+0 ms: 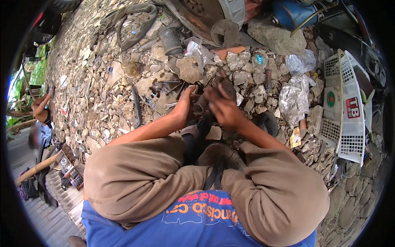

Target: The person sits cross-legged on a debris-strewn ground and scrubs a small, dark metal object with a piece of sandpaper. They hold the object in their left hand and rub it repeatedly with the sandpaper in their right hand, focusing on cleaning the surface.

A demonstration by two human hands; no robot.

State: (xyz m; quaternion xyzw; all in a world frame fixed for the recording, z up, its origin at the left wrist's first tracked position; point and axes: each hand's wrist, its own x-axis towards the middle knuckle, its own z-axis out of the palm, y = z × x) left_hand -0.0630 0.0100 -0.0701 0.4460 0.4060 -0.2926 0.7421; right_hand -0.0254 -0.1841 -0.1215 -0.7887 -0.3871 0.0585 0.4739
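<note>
I sit with knees apart over stony ground. My left hand (186, 103) is closed against the near-left side of a dark, grimy part (200, 106), whose exact kind I cannot make out. Over its right side is my right hand (226, 109), its fingers smeared by motion, so their grip is unclear. Just left of my left hand, a small wrench (170, 106) lies on a flat, oil-stained stone (150, 88). Thin dark rods (170, 82) rest on that stone. A curved black bar or hose (137, 108) lies further left.
A grey can (170, 41) and a large round metal drum or rim (234, 14) stand at the far side. To the right are crumpled plastic (294, 101) and a white crate (349, 109). Another person (41, 115) sits at the far left.
</note>
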